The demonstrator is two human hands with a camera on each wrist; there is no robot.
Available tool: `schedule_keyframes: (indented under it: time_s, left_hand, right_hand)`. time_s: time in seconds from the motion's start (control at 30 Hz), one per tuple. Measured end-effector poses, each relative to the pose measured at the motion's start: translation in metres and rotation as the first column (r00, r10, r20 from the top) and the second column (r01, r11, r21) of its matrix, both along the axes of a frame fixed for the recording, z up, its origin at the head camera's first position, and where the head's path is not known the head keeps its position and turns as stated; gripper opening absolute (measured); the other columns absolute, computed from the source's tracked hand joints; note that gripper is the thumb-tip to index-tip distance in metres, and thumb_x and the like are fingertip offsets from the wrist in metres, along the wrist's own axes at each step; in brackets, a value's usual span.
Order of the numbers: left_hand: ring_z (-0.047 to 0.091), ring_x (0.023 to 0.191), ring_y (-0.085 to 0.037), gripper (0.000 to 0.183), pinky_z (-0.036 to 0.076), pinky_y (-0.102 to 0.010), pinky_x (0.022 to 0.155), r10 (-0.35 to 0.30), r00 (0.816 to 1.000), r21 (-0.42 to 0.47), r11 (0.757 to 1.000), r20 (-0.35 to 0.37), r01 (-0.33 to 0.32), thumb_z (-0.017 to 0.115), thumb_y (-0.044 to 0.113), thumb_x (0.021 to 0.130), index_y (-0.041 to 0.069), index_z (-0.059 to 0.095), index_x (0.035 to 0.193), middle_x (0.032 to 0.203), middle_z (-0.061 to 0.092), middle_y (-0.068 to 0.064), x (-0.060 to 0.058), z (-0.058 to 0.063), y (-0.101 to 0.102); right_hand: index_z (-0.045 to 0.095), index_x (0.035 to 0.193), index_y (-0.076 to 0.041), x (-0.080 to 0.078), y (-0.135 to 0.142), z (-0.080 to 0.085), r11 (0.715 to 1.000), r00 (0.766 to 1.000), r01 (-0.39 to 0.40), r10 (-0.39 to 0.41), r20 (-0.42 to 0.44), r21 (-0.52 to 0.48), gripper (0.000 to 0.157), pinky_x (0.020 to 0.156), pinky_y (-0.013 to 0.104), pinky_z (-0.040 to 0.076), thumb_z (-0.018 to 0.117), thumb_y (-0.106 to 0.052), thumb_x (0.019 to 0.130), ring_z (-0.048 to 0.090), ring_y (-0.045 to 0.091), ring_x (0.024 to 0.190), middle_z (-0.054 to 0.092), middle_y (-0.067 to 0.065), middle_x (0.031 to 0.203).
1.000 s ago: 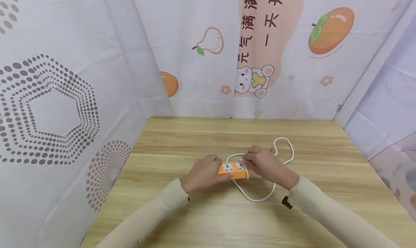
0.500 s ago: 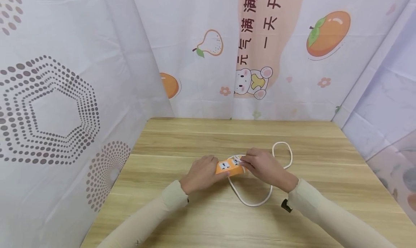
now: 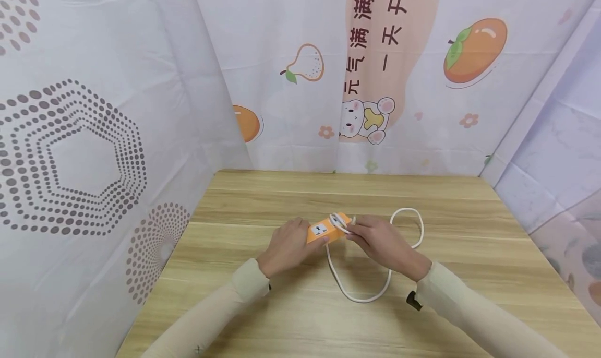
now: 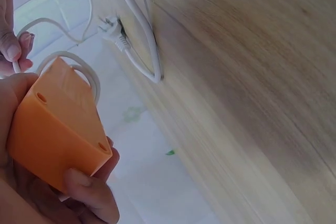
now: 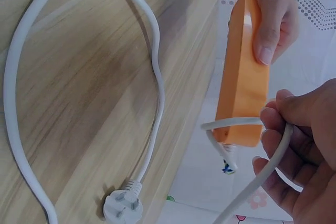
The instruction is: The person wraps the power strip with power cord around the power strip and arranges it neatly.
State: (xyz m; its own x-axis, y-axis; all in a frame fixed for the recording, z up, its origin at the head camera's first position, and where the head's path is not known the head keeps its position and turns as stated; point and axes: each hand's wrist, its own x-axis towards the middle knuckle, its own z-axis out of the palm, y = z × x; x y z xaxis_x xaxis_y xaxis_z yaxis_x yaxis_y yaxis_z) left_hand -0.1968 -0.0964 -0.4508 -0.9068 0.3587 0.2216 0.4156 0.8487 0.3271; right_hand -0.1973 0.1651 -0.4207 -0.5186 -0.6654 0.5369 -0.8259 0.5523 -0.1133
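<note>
My left hand grips one end of an orange power strip, thumb along its side, and holds it tilted above the table. White sockets face up in the head view. Part of the white cord wraps over the strip's far end, near where the cord comes out. My right hand pinches the cord between thumb and fingers beside that end, as the right wrist view shows. The rest of the cord lies in loose curves on the table. A white three-pin plug rests on the tabletop, seen in both wrist views.
The wood-grain table ends at the back against a printed white curtain. Another curtain hangs along the left side, and a pale patterned one on the right.
The strip has turned so its right end points further up and away. My right hand has drawn the cord across the strip's top, and the strip has shifted slightly left.
</note>
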Motion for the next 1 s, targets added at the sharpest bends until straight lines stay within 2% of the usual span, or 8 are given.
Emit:
schedule_keyframes:
  time_s: [0.2, 0.47, 0.7, 0.87, 1.0]
  left_hand:
    - [0.048, 0.059, -0.013, 0.058, 0.04, -0.028, 0.047, 0.022, 1.0, 0.035, 0.999, 0.008, -0.022, 0.056, 0.066, 0.097, 0.009, 0.064, 0.092, 0.076, 0.051, 0.004, 0.001, 0.001, 0.0]
    - [0.049, 0.061, -0.013, 0.058, 0.041, -0.029, 0.05, 0.038, 0.999, 0.072, 0.997, 0.025, -0.04, 0.059, 0.065, 0.096, 0.007, 0.068, 0.097, 0.08, 0.054, 0.003, 0.0, 0.003, 0.0]
    - [0.052, 0.064, -0.013, 0.058, 0.043, -0.029, 0.054, 0.048, 0.994, 0.156, 0.986, 0.099, -0.063, 0.06, 0.063, 0.097, 0.007, 0.069, 0.103, 0.086, 0.058, 0.003, 0.0, 0.005, -0.001]
    - [0.052, 0.064, -0.013, 0.058, 0.043, -0.03, 0.055, 0.034, 0.99, 0.192, 0.979, 0.139, -0.06, 0.06, 0.062, 0.097, 0.005, 0.069, 0.107, 0.085, 0.057, 0.004, -0.001, 0.006, -0.002]
    - [0.053, 0.066, -0.013, 0.061, 0.043, -0.03, 0.056, -0.001, 0.987, 0.244, 0.969, 0.161, -0.039, 0.057, 0.063, 0.098, 0.005, 0.07, 0.111, 0.084, 0.059, 0.003, -0.002, 0.005, -0.002]
  right_hand:
    - [0.079, 0.104, -0.003, 0.001, 0.002, -0.005, 1.0, 1.0, 0.008, -0.008, 0.003, -0.021, 0.017, 0.06, 0.025, 0.047, 0.081, -0.011, 0.089, 0.05, 0.007, 0.068, 0.059, -0.006, 0.079]
    - [0.078, 0.102, -0.005, 0.002, 0.01, -0.01, 0.998, 1.0, 0.026, -0.026, 0.013, -0.052, 0.015, 0.058, 0.025, 0.045, 0.08, -0.005, 0.087, 0.048, 0.006, 0.068, 0.055, -0.008, 0.077]
    - [0.077, 0.099, -0.009, 0.002, 0.015, -0.016, 0.996, 0.999, 0.033, -0.03, 0.041, -0.078, 0.013, 0.059, 0.025, 0.044, 0.08, -0.005, 0.088, 0.046, 0.006, 0.067, 0.051, -0.01, 0.074]
    - [0.075, 0.091, -0.01, 0.003, 0.018, -0.019, 0.996, 0.999, 0.029, -0.026, 0.03, -0.086, 0.01, 0.06, 0.027, 0.046, 0.081, -0.004, 0.086, 0.049, 0.007, 0.068, 0.053, -0.009, 0.075]
    - [0.073, 0.09, -0.009, 0.002, 0.02, -0.022, 0.996, 0.999, 0.027, -0.025, 0.026, -0.086, 0.005, 0.062, 0.03, 0.049, 0.078, -0.007, 0.09, 0.053, 0.009, 0.07, 0.057, -0.007, 0.078]
